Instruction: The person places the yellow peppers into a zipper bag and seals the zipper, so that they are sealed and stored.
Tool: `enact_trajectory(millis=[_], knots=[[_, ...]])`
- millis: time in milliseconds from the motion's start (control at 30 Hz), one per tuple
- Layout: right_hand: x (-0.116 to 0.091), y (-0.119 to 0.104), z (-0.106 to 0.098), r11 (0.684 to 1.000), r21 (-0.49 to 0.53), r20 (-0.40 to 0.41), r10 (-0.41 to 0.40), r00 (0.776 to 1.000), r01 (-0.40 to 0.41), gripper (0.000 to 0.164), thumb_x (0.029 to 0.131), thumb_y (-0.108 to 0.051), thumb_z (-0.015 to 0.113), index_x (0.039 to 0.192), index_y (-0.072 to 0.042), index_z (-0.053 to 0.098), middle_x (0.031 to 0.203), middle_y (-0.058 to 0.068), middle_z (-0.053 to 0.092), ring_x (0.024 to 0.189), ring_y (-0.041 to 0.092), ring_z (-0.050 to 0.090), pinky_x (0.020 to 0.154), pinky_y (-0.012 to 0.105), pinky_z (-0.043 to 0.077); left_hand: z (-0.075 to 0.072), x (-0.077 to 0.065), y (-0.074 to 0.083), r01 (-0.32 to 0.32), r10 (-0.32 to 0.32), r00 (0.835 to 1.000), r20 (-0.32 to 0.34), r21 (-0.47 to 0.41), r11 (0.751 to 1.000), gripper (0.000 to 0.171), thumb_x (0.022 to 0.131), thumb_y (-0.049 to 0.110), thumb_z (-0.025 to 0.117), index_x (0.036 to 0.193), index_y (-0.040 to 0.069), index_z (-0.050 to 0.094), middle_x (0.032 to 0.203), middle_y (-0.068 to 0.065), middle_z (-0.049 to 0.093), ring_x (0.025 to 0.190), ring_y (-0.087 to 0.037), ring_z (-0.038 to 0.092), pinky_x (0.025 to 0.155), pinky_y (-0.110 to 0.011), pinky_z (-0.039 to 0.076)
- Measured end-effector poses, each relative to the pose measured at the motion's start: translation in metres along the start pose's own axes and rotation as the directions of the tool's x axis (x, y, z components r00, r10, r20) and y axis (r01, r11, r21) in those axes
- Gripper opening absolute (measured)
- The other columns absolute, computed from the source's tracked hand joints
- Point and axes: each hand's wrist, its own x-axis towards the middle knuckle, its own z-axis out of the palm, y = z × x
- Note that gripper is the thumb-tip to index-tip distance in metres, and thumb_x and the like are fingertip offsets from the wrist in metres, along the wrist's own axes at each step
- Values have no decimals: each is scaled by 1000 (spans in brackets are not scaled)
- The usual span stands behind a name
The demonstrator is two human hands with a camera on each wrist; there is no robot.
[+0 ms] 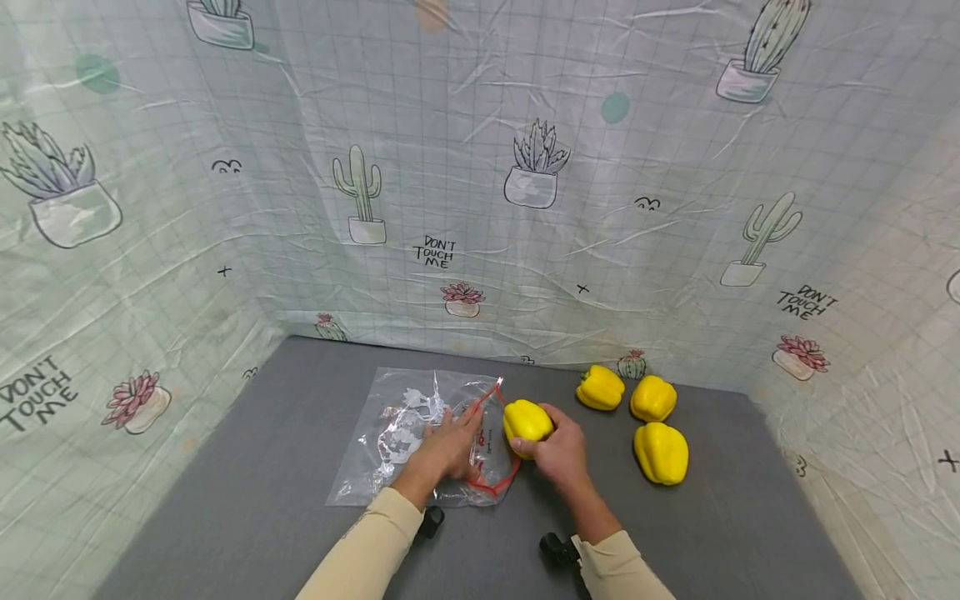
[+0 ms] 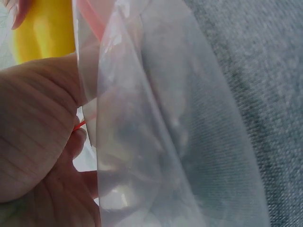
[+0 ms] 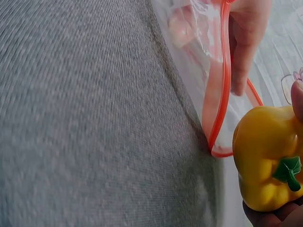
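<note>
A clear plastic bag [image 1: 375, 471] with a red-edged mouth [image 1: 495, 490] lies on the grey surface, its mouth toward the right. My left hand [image 1: 450, 446] is at that mouth, fingers extended and spread, holding the red edges apart. Part of this hand shows through the plastic [image 2: 137, 142] in the left wrist view. Just right of the mouth, my right hand [image 1: 562, 450] grips a yellow bell pepper [image 1: 527, 422], thumb on the near side. Its green stem [image 3: 288, 172] faces the right wrist camera.
Three more yellow bell peppers stand to the right: one at the back [image 1: 600, 388], another beside it [image 1: 653, 399] and one nearer [image 1: 661, 453]. A cactus-print sheet [image 1: 480, 208] walls the grey table [image 1: 247, 467] at the back and sides.
</note>
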Motion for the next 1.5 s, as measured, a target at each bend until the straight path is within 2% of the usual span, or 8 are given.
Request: enact_trajectory(millis=[433, 767, 1000, 1167, 1400, 1500], knots=[[-2, -4, 10, 1000, -15, -8, -26, 1000, 26, 70, 69, -15, 97, 132, -3, 68, 121, 18, 74, 101, 31, 65, 90, 49, 55, 2, 0, 2, -35, 35, 999, -9, -15, 999, 117, 72, 30, 96, 166, 12, 28, 175, -4, 26, 154, -55, 28, 115, -79, 29], [-1, -8, 19, 999, -30, 55, -43, 998, 44, 75, 70, -17, 96, 135, 2, 65, 125, 21, 72, 102, 34, 64, 93, 54, 54, 0, 0, 0, -29, 29, 1000, -9, 7, 1000, 117, 73, 29, 95, 166, 14, 25, 176, -1, 22, 153, -56, 29, 114, -80, 28], [-1, -6, 20, 998, -54, 68, -24, 997, 28, 82, 71, -16, 95, 141, 0, 55, 131, 22, 68, 107, 34, 63, 95, 53, 53, 1, -1, 3, -63, 63, 998, -23, -10, 998, 119, 71, 33, 96, 166, 15, 26, 176, 0, 22, 151, -58, 31, 112, -82, 30], [3, -10, 23, 998, -65, 100, -6, 995, 13, 78, 74, -19, 93, 135, -1, 49, 126, 23, 67, 103, 34, 63, 91, 52, 54, -3, -3, 0, -55, 54, 998, -23, -21, 998, 119, 73, 31, 95, 167, 16, 24, 177, 2, 18, 152, -58, 30, 111, -83, 28], [5, -8, 22, 1000, 0, 108, -23, 994, 23, 70, 72, -12, 94, 130, 0, 57, 123, 21, 67, 103, 32, 62, 92, 51, 54, -2, -1, -1, -76, 76, 997, -27, -33, 997, 119, 75, 30, 95, 168, 19, 21, 177, 3, 16, 148, -62, 32, 106, -88, 29], [5, -7, 21, 1000, -4, 107, -27, 994, 27, 68, 72, -12, 94, 132, -1, 64, 123, 20, 66, 104, 31, 60, 93, 50, 53, 0, -2, 0, -85, 84, 996, -27, -46, 995, 121, 75, 29, 95, 168, 21, 19, 177, 4, 14, 147, -64, 32, 103, -89, 29]])
